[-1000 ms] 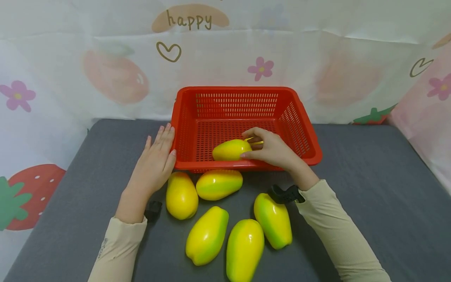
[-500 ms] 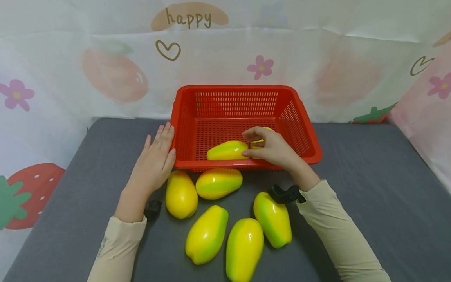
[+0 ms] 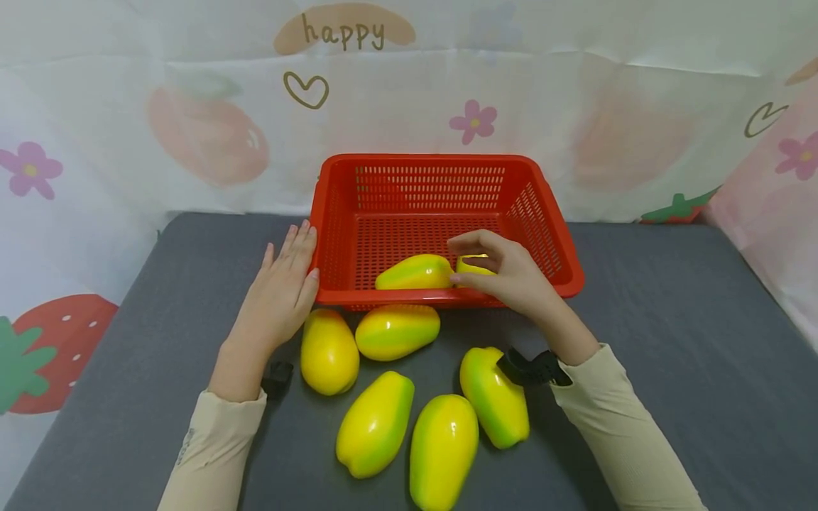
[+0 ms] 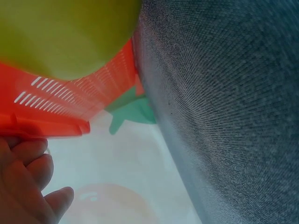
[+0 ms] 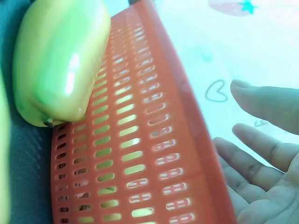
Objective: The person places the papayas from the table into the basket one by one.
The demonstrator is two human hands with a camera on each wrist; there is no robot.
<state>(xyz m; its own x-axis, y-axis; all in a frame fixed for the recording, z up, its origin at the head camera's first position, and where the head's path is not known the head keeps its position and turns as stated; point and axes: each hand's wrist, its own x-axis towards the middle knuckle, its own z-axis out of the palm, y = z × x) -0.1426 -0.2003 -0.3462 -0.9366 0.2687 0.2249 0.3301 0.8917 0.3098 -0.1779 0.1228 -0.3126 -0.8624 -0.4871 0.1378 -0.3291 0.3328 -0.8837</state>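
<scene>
Mango-like fruits [image 3: 375, 426] lie in two places: five on the grey table [image 3: 671, 341], between and in front of the two wrists, and two inside the red basket [image 3: 358, 297] ahead of the hands. Within the basket, the nearer fruit [image 3: 414, 273] rests on its side just left of the right hand's fingertips, while the second fruit [image 3: 466, 268] shows only through the gap between that hand's thumb and fingers. Half a second ago a patch of yellow stood above the right hand's knuckles; now none does, and the right hand [image 3: 517, 273] has drawn back a little toward its own side. Its thumb stands apart from loosely bent fingers, with nothing visible between them in the wrist view, so it seems to have let go; whether a fingertip still touches the second fruit I cannot tell. The left hand [image 3: 275, 298] keeps its place, fingers nearly straight and laid along the basket's wall beside it, gripping nothing, apparently steadying it. My reading is that two fruits are now placed, leaving the five by the wrists outside.
</scene>
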